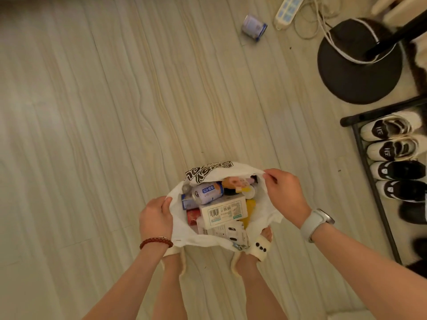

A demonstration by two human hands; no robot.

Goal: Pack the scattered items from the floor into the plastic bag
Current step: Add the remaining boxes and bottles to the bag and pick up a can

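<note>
Two hands hold one white plastic bag (180, 229) open from above. The left hand (155, 217) pinches the thin, crinkled rim on the bag's left side, thumb and fingers curled over the film; the right hand (283, 195) pinches the far right rim the same way, so the mouth is stretched wide between them. The left wrist wears one bracelet of round red beads (156, 242), the right wrist one pale watch with a smooth band (317, 221).

The bag hangs just above the person's two feet in cream slippers (261, 247) and carries bold black lettering on its far flap. Inside lie several packed items: one blue and white drinks can (208, 192) on its side, one rectangular white carton with a barcode (223, 211), one red packet (193, 215), something yellow at the right edge, and a flat white printed pack nearest the person.

One small blue and white tin (254, 25) lies on the pale wood-grain floor (92, 112), well apart from the bag, near a white power strip (288, 10) with looped cables. To the right stand a round black stand base (355, 72) and a black metal shoe rack (374, 188) holding a row of shoes.
</note>
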